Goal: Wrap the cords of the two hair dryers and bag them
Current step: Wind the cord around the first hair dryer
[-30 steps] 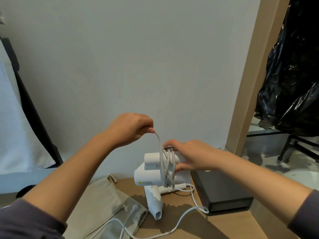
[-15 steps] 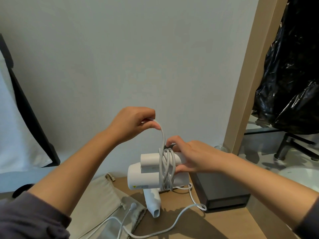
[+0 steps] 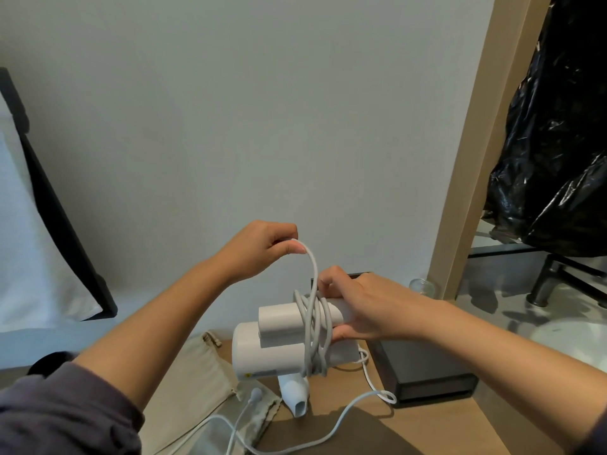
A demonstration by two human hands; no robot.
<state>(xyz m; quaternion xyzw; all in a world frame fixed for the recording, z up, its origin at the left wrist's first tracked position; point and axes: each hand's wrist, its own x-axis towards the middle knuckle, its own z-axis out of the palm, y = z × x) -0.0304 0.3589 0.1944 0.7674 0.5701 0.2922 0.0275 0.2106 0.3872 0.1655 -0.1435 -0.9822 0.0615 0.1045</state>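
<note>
While my left hand [image 3: 262,249] pinched the white cord [image 3: 317,336] between thumb and forefinger at 11 o'clock above the hair dryer [image 3: 262,351], my right hand [image 3: 368,310] clasped the dryer's end from 3 o'clock, above the surface [image 3: 443,428]. Both grips were clenched on what they held. Several turns of cord lay around the dryer's body and the smaller cylinder on top of it. At 6 o'clock a white handle-shaped part [image 3: 295,397] pointed down to the wood; I could not tell whether it belonged to the same dryer. A loose cord [image 3: 341,418] trailed past it. A beige cloth bag [image 3: 193,376] lay at 8 o'clock with a plug [image 3: 254,395] on it, and a black box [image 3: 423,369] sat at 4 o'clock.
</note>
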